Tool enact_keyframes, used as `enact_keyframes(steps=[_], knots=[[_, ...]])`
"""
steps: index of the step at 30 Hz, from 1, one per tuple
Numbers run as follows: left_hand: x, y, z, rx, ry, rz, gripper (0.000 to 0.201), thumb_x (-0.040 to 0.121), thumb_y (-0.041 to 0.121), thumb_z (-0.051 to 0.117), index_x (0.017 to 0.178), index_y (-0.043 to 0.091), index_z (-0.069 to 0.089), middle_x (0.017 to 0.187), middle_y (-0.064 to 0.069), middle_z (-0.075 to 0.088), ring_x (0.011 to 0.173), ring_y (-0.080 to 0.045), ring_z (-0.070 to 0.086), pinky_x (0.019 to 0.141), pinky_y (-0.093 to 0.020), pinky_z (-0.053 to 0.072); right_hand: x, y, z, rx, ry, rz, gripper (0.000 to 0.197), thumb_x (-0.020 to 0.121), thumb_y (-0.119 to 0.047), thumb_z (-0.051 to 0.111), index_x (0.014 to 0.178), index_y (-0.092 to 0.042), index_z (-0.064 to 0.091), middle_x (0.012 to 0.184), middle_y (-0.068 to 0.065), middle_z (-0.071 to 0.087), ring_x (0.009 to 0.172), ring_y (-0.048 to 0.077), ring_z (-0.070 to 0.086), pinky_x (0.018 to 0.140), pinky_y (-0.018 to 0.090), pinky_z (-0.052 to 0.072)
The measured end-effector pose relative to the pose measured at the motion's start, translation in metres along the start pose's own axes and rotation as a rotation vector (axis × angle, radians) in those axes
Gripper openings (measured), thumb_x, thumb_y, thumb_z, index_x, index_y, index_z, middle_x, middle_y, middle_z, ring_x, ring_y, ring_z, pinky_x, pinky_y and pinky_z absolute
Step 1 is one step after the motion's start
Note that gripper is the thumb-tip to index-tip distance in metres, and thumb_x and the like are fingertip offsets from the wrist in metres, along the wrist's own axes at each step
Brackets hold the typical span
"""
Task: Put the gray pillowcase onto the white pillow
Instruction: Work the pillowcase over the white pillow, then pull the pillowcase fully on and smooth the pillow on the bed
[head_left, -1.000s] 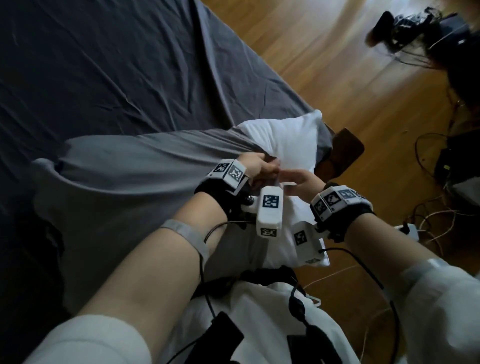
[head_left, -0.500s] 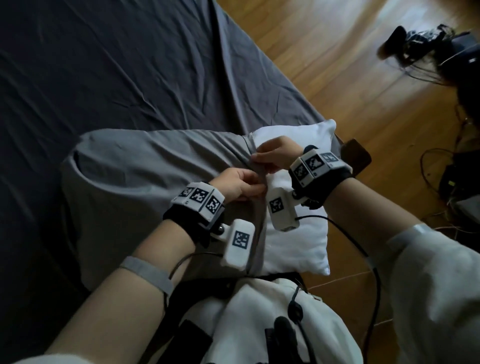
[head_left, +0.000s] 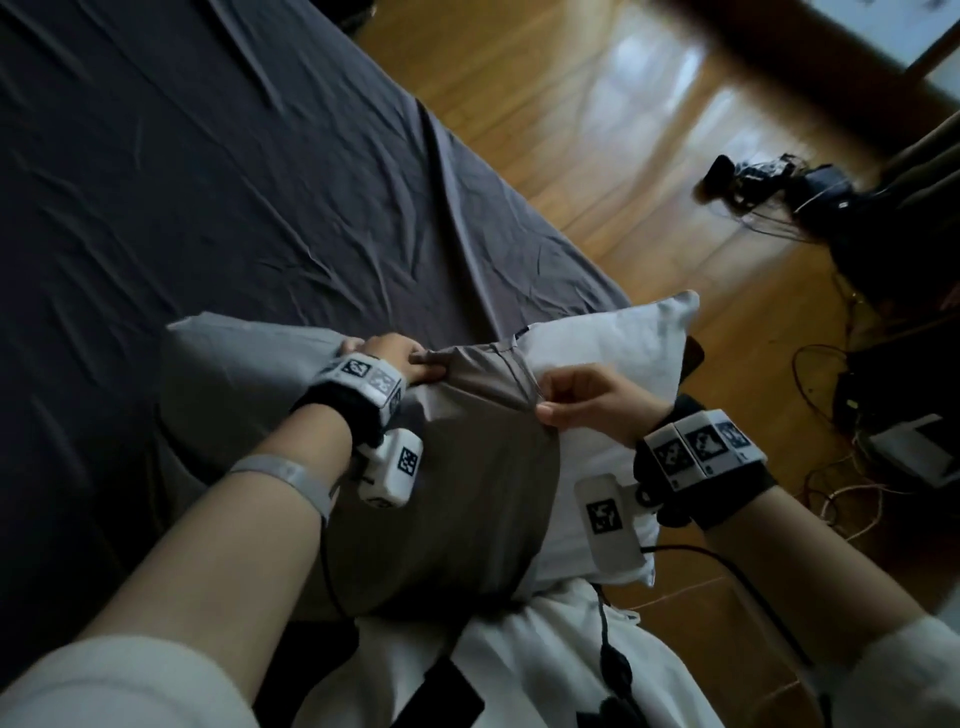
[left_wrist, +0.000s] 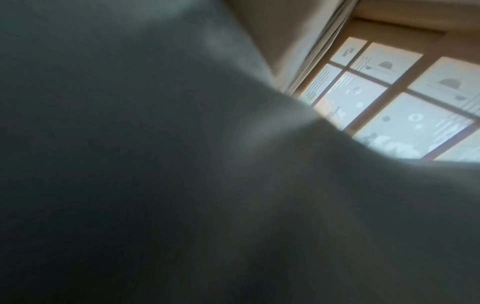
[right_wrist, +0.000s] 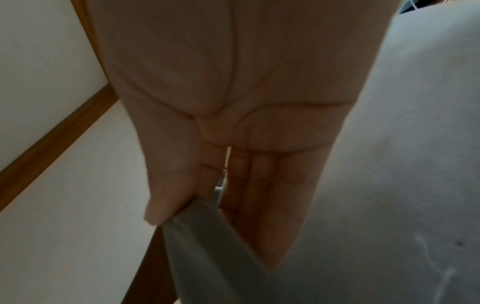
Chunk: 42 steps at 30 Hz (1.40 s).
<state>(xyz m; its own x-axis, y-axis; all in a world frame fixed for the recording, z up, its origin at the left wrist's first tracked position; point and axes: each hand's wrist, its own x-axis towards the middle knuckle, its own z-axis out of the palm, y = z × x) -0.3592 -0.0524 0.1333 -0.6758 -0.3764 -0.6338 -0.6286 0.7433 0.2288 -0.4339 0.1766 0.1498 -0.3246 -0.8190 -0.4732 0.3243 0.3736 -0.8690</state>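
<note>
The gray pillowcase (head_left: 457, 499) covers most of the white pillow (head_left: 613, 343), which lies at the bed's edge against my body. The pillow's bare end sticks out to the right of the hem. My left hand (head_left: 415, 364) grips a fold of the pillowcase on its far side. My right hand (head_left: 545, 400) pinches the hem. In the right wrist view, my right hand (right_wrist: 205, 209) holds the gray pillowcase edge (right_wrist: 207, 257) between thumb and fingers, beside the white pillow (right_wrist: 402, 164). The left wrist view is filled by blurred gray pillowcase (left_wrist: 182, 185), and the left hand does not show there.
A dark gray sheet (head_left: 208, 182) covers the bed to the left. Wooden floor (head_left: 571, 130) lies to the right, with cables and devices (head_left: 779, 182) and a white device (head_left: 914, 452). A brown object (head_left: 695, 353) peeks out behind the pillow. A window (left_wrist: 402, 102) shows in the left wrist view.
My hands have moved apart: the left went up to the far side of the pillowcase, while the right stayed at the hem. The head view has shifted.
</note>
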Motion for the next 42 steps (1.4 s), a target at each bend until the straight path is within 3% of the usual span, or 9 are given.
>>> enact_keyframes(steps=[10, 19, 22, 24, 26, 29, 33, 39, 42], knots=[[-0.083, -0.061, -0.028, -0.620, 0.562, 0.227, 0.017, 0.084, 0.022, 0.063, 0.096, 0.011, 0.069, 0.088, -0.008, 0.067, 0.090, -0.020, 0.060, 0.079, -0.024, 0.041, -0.009, -0.048, 0.062, -0.196, -0.019, -0.087, 0.045, 0.052, -0.023, 0.068, 0.072, 0.014, 0.051, 0.062, 0.005, 0.045, 0.061, 0.013, 0.045, 0.057, 0.024, 0.035], [-0.127, -0.072, -0.058, -0.462, 0.661, 0.539, 0.038, 0.061, 0.051, 0.055, 0.080, 0.021, 0.070, 0.073, 0.015, 0.061, 0.084, -0.010, 0.053, 0.092, -0.053, 0.041, -0.021, -0.077, 0.105, 0.100, 0.008, -0.518, 0.078, 0.067, -0.003, 0.077, 0.122, -0.030, 0.030, 0.093, 0.007, 0.070, 0.087, 0.022, 0.065, 0.076, 0.034, 0.054], [-0.130, -0.072, -0.043, -0.405, 0.600, 0.597, 0.044, 0.060, 0.054, 0.051, 0.098, 0.034, 0.053, 0.088, 0.039, 0.056, 0.083, -0.002, 0.050, 0.090, -0.043, 0.042, -0.015, -0.087, 0.111, 0.179, 0.020, -0.522, 0.079, 0.065, -0.017, 0.082, 0.127, -0.042, 0.039, 0.117, 0.014, 0.060, 0.110, 0.026, 0.057, 0.093, 0.039, 0.050], [-0.129, -0.068, -0.028, -0.398, 0.520, 0.623, 0.046, 0.058, 0.054, 0.053, 0.100, 0.035, 0.050, 0.096, 0.026, 0.056, 0.082, 0.001, 0.049, 0.084, -0.026, 0.040, -0.003, -0.082, 0.113, 0.172, 0.127, -0.462, 0.071, 0.065, -0.025, 0.082, 0.125, -0.039, 0.044, 0.141, 0.015, 0.043, 0.126, 0.023, 0.044, 0.103, 0.039, 0.042], [-0.125, -0.062, -0.007, -0.381, 0.378, 0.640, 0.035, 0.062, 0.044, 0.065, 0.094, 0.031, 0.059, 0.079, 0.007, 0.060, 0.078, 0.003, 0.051, 0.074, -0.015, 0.038, 0.009, -0.070, 0.118, 0.073, 0.176, -0.340, 0.055, 0.079, -0.003, 0.067, 0.128, -0.017, 0.046, 0.118, 0.029, 0.053, 0.098, 0.013, 0.056, 0.083, 0.020, 0.051], [-0.121, -0.067, 0.021, -0.457, 0.270, 0.549, 0.021, 0.065, 0.011, 0.077, 0.084, 0.017, 0.073, 0.079, 0.012, 0.063, 0.082, 0.000, 0.058, 0.083, -0.021, 0.045, 0.019, -0.036, 0.128, -0.195, 0.153, -0.169, 0.047, 0.080, 0.008, 0.061, 0.126, 0.000, 0.052, 0.084, 0.015, 0.059, 0.070, 0.001, 0.060, 0.063, 0.013, 0.049], [-0.151, -0.088, 0.039, -0.889, 0.583, 0.307, 0.027, 0.073, 0.000, 0.071, 0.074, 0.026, 0.064, 0.067, 0.025, 0.067, 0.068, 0.009, 0.061, 0.069, -0.005, 0.046, 0.017, -0.014, 0.137, 0.044, 0.225, -0.150, 0.021, 0.084, 0.008, 0.055, 0.090, -0.010, 0.065, 0.065, -0.008, 0.066, 0.062, 0.000, 0.057, 0.064, 0.010, 0.046], [-0.190, -0.152, 0.040, -1.379, 0.486, -0.282, 0.059, 0.090, 0.042, 0.050, 0.044, 0.010, 0.065, 0.041, -0.002, 0.061, 0.034, -0.008, 0.053, 0.049, -0.022, 0.041, 0.008, -0.028, 0.144, 0.570, 0.256, -0.124, 0.032, 0.083, 0.003, 0.049, 0.069, -0.015, 0.070, 0.062, -0.004, 0.067, 0.059, 0.006, 0.062, 0.062, 0.018, 0.051], [-0.199, -0.168, 0.041, -1.374, 0.437, -0.438, 0.063, 0.085, 0.057, 0.047, 0.060, 0.003, 0.067, 0.047, -0.008, 0.064, 0.045, -0.019, 0.058, 0.052, -0.025, 0.043, -0.004, -0.034, 0.154, 0.537, 0.243, -0.188, 0.014, 0.048, -0.014, 0.075, 0.059, -0.021, 0.069, 0.062, -0.009, 0.064, 0.058, 0.004, 0.059, 0.063, 0.017, 0.050]])
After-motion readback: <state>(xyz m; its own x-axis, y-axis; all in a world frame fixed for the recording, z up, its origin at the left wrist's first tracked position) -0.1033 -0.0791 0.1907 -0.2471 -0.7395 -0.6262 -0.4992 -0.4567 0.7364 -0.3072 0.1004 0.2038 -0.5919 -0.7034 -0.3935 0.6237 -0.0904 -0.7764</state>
